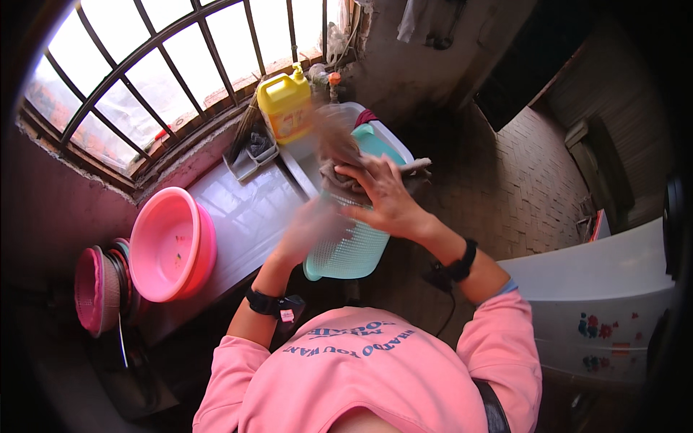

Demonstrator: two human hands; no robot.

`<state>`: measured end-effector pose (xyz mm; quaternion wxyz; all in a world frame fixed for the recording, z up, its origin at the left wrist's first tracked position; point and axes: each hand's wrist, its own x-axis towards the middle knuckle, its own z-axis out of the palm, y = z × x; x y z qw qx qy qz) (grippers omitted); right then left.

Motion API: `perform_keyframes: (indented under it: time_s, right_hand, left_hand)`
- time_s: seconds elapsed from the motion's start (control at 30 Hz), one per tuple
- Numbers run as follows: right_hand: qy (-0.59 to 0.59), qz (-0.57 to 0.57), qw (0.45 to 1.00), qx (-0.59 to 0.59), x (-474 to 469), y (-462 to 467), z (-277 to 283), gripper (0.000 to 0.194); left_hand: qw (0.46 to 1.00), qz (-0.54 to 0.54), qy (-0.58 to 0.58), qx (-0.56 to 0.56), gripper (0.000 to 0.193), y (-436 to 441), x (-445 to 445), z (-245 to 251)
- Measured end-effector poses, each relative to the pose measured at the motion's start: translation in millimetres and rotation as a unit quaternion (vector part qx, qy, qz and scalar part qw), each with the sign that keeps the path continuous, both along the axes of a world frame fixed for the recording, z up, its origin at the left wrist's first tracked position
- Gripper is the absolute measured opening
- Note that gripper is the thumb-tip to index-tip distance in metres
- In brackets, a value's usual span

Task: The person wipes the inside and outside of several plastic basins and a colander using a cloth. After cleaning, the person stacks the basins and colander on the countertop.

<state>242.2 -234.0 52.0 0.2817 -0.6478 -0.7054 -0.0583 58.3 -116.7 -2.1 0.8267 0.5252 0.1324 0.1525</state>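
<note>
A grey-brown cloth point(346, 181) is bunched above the mint-green perforated plastic basket point(349, 251). My right hand point(387, 197) lies over the cloth and grips it loosely, fingers partly spread. One end of the cloth sticks out to the right past my knuckles. Above it a brown part is smeared by motion, so its shape is unclear. My left hand point(316, 224) is strongly blurred at the basket's left side; whether it holds anything cannot be told. Behind the cloth, a white sink point(354, 108) contains a teal plastic basin point(373, 143) and a dark red cloth point(366, 117).
Beside the sink stands a yellow pump jug point(284, 105), near a small white tray point(246, 168) and a brush point(246, 127). Pink basins point(162, 243) sit on the left of the light counter point(243, 208). A barred window point(178, 65) is behind. White furniture point(590, 276) stands right.
</note>
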Motion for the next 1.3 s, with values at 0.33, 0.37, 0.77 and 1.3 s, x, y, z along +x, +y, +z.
perform_keyframes:
  time_s: [0.33,0.37,0.77,1.3]
  right_hand:
    - [0.59,-0.182,0.786,-0.036,49,0,-29,0.041]
    - [0.631,-0.175,0.755,-0.007,40,-13,-45,0.042]
    - [0.66,-0.412,0.572,0.259,-99,-90,-143,0.046]
    - [0.05,-0.203,0.966,0.151,-163,-167,-54,0.008]
  left_hand:
    - [0.991,0.107,-0.064,-0.049,0.017,22,-115,44]
    - [0.983,0.141,-0.082,-0.09,0.019,23,-119,45]
    - [0.953,0.185,-0.161,-0.179,0.031,-11,-96,13]
    - [0.932,-0.062,-0.187,-0.305,0.04,-94,-25,-30]
